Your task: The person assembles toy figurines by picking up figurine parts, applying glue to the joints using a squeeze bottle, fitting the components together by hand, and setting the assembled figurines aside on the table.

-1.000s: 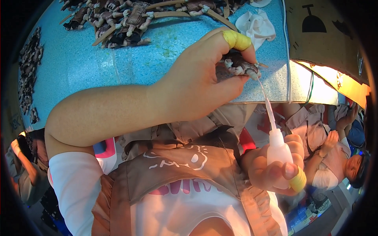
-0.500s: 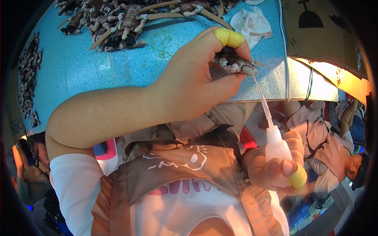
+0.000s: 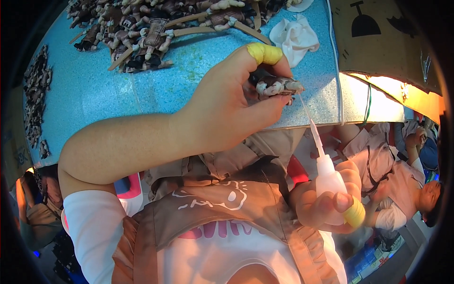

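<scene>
My left hand (image 3: 227, 102), yellow tape round a finger, pinches a small painted figurine (image 3: 278, 87) in brown and pale colours above the table's near edge. Part of the figurine is hidden by the fingers. Lower right, my right hand (image 3: 302, 201), also with yellow tape on a finger, is wrapped round a white squeeze bottle (image 3: 329, 182). The bottle tilts up to the left, and its long thin nozzle reaches the pale end of the figurine. Whether the tip actually touches, I cannot tell.
A heap of similar figurines (image 3: 153, 38), with flat wooden-looking strips among them, lies on the blue speckled table (image 3: 109, 94). More figurines (image 3: 37, 94) line its left side. A crumpled white cloth (image 3: 294, 39) rests near a cardboard box (image 3: 383, 42). Another person (image 3: 392, 180) sits at right.
The figurine in my left hand has shifted slightly left and down and turned a little. The bottle has moved slightly left, its nozzle still at the figurine's end.
</scene>
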The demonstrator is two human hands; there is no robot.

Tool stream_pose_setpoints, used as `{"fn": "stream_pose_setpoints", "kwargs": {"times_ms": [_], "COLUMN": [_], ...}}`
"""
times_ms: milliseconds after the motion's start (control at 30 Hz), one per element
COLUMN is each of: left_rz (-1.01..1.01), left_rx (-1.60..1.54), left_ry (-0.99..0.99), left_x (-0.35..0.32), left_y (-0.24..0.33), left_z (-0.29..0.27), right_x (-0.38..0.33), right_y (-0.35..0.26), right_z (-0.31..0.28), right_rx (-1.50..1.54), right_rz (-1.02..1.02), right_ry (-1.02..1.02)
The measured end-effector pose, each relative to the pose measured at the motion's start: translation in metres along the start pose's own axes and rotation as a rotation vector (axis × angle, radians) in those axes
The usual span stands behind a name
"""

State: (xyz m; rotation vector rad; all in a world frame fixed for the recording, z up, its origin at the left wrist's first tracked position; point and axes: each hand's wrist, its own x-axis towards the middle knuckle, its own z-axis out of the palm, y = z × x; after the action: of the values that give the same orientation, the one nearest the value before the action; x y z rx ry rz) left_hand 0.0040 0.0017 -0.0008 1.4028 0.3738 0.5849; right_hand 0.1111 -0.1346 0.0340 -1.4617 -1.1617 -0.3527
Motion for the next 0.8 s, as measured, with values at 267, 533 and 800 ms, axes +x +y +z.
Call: {"fn": "stream_pose_setpoints", "kwargs": {"times_ms": [267, 533, 800], "left_rz": [-0.013, 0.014, -0.008], "left_rx": [0.004, 0.039, 0.026], "left_ry": [0.005, 0.005, -0.017], "left_x": [0.000, -0.001, 0.001], "left_y": [0.001, 0.000, 0.002], "left_z": [0.001, -0.002, -0.003], "right_x": [-0.003, -0.001, -0.004], "right_y": [-0.003, 0.008, 0.018], "right_z": [0.006, -0.008, -0.012], "right_rx": [0.053, 0.203, 0.102], "right_rz": [0.010, -0.176, -0.062], "right_ry": [0.110, -0.205, 0.000]}}
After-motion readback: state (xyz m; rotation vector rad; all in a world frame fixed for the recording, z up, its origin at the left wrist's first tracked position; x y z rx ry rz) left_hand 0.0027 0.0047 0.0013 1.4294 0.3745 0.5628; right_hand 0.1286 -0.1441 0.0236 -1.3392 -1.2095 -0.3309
